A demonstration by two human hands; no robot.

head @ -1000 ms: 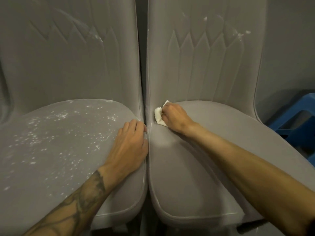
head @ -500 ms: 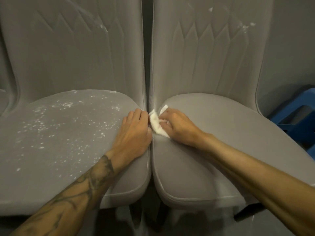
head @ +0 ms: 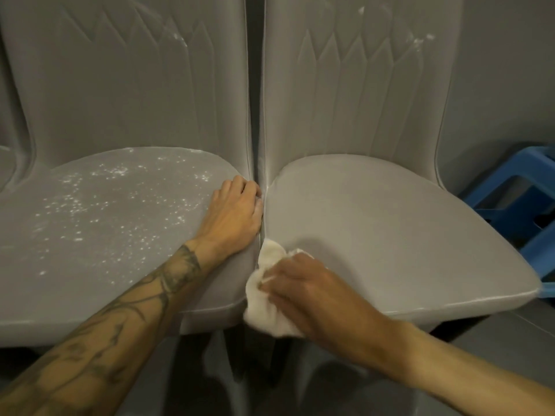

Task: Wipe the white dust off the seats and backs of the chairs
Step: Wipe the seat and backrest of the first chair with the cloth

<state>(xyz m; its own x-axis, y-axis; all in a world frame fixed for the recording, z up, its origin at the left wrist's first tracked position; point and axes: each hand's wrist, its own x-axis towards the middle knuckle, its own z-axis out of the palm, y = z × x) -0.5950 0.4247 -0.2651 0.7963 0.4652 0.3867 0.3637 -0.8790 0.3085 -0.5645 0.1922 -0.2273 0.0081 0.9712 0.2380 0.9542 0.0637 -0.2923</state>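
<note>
chairs: two grey padded ones side by side, backs upright, thin gap betw. them mid-frame.
dust [head: 90, 190]: white specks all over left seat [head: 126, 265], centre-left of frame. a few flecks upper left on left back [head: 177, 37] & upper right on right back [head: 420, 40].
right seat [head: 375, 229]: centre-right, no specks visible on top.
right hand [head: 300, 289]: lower centre, fingers closed round a crumpled white cloth [head: 267, 313]. cloth lies on the seat's front-inner corner, right at the gap. hand & cloth blurred, prob. mid-stroke.
left hand [head: 234, 217]: mid-frame, palm down on inner edge of left seat, fingers bent over that edge into the gap, gripping it.
why held so: judged, left hand steadies the chair and keeps the gap open so the cloth can run along the inner rim. cloth is bunched to give a firm pad.
stage: judged, right seat approx. done. left seat untouched, both backs still flecked.
next: finish the corner, then left seat. sweep toward the front edge so powder falls off, not into the gap.
risk: loaded cloth may smear. refold to a clean face.
other: blue stool [head: 510, 199] at right edge behind right chair. dark floor [head: 495, 370] at bottom.
</note>
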